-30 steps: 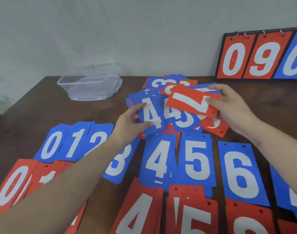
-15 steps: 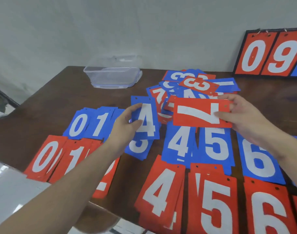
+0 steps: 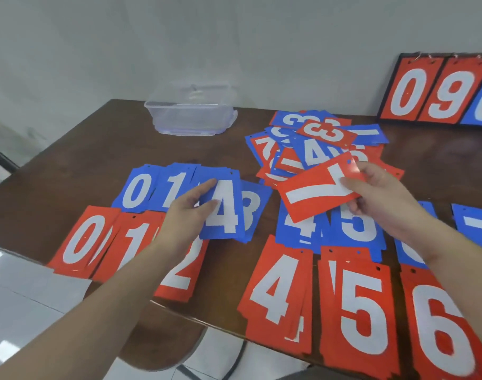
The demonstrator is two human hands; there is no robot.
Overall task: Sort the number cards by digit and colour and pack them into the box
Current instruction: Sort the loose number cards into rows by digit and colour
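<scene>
A dark wooden table [image 3: 70, 171] by a pale wall carries sorted rows of number cards, a mixed pile [image 3: 311, 149] and a clear box [image 3: 190, 116] at the back, while the left hand [image 3: 185, 215] pinches a blue 4 card [image 3: 223, 207] and the right hand [image 3: 382, 198] grips a red 7 card [image 3: 316, 193].
</scene>
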